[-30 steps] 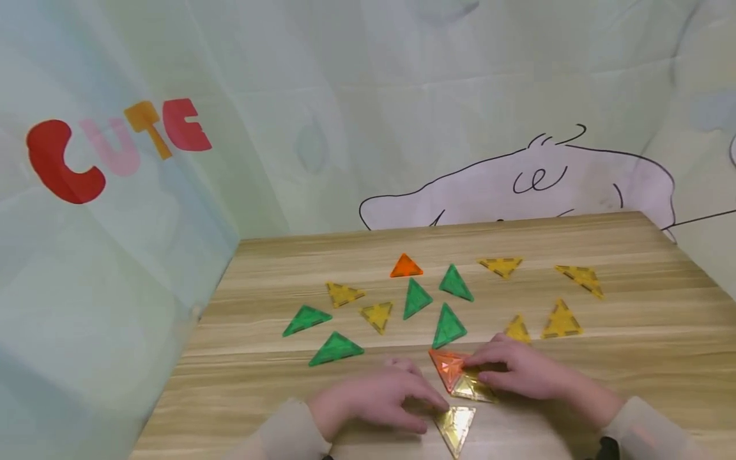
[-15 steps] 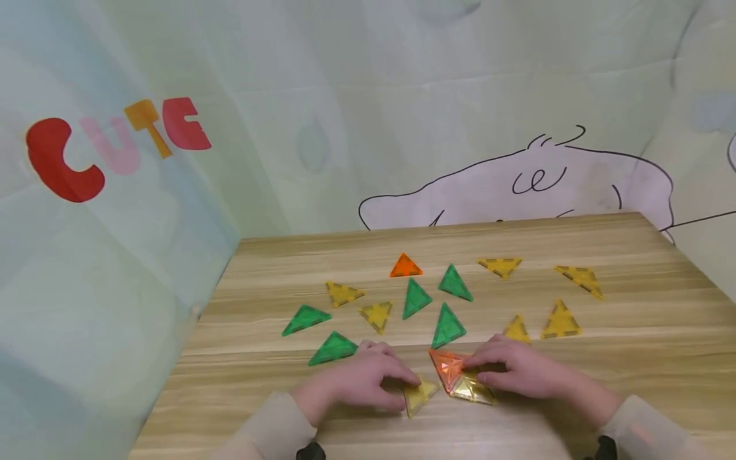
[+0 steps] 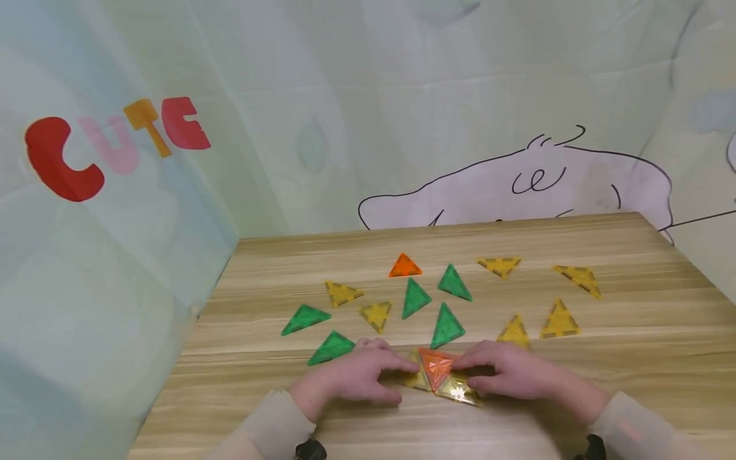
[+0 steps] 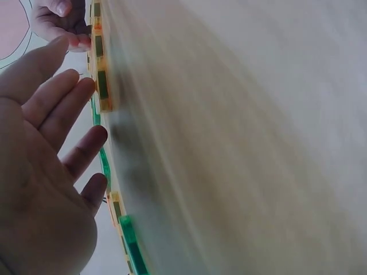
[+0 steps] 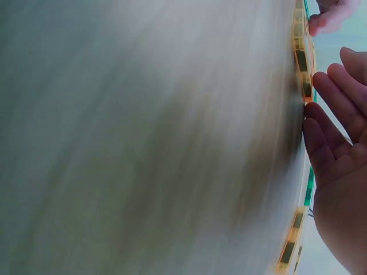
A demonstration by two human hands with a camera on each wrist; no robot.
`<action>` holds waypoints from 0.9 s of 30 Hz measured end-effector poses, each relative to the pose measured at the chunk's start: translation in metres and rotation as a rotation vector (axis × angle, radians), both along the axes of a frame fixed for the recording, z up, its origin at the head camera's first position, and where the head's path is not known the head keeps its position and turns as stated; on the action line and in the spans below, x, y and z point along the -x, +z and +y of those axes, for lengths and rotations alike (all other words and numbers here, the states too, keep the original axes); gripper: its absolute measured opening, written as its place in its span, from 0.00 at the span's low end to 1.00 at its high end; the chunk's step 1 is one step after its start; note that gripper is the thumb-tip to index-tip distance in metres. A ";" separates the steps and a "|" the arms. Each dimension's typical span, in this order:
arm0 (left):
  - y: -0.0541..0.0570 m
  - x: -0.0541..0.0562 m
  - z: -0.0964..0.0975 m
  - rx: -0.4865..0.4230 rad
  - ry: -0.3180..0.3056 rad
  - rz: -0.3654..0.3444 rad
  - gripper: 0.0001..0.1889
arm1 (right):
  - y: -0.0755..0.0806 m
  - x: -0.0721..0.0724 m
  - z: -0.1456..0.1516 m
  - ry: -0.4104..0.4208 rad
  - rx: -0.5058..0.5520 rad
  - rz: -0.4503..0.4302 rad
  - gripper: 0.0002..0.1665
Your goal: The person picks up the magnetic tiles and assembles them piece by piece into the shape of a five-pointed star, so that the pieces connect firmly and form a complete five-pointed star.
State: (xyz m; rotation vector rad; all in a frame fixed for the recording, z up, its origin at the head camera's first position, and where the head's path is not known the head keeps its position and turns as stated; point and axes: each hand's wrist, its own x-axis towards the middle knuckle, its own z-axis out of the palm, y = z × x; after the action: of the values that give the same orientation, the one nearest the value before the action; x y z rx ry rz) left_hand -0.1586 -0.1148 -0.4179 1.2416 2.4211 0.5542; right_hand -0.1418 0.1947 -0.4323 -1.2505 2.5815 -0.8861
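Observation:
An orange translucent triangle tile (image 3: 437,367) lies near the table's front, flanked by two yellow triangle tiles. My left hand (image 3: 362,374) touches the left yellow tile (image 3: 418,377) with its fingertips, partly covering it. On the other side my right hand (image 3: 512,370) rests its fingertips at the orange tile's right edge and the shiny right yellow tile (image 3: 459,388). Both yellow tiles sit right against the orange one. In the left wrist view, the left hand (image 4: 51,143) has its fingers extended beside the tile edges. The right wrist view shows the right hand (image 5: 344,143) likewise, fingers extended.
Green triangle tiles (image 3: 447,326) lie behind and to the left, one (image 3: 332,348) close to my left hand. Several yellow triangle tiles (image 3: 560,319) are spread farther back and right. Another orange triangle (image 3: 405,266) lies at the back of the wooden table (image 3: 276,262).
My left hand has slid a yellow tile from the front up to the orange tile's left side. The orange and right yellow tiles have shifted slightly left, with the right hand following.

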 end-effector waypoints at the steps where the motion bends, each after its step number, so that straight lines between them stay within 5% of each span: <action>1: -0.001 0.000 0.000 0.001 0.001 -0.003 0.26 | 0.000 0.000 -0.001 0.004 0.001 0.001 0.19; 16: -0.001 -0.001 -0.004 -0.017 0.065 -0.030 0.24 | 0.000 0.006 -0.013 -0.002 -0.029 -0.024 0.23; 27: -0.004 -0.004 -0.016 -0.046 0.134 -0.034 0.26 | -0.003 0.008 -0.017 0.021 0.044 -0.013 0.19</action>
State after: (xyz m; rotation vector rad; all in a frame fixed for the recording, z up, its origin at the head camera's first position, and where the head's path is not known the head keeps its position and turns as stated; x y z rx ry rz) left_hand -0.1543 -0.1312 -0.4216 1.0843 2.4881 0.6670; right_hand -0.1501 0.1773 -0.4356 -1.2767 2.5469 -0.9482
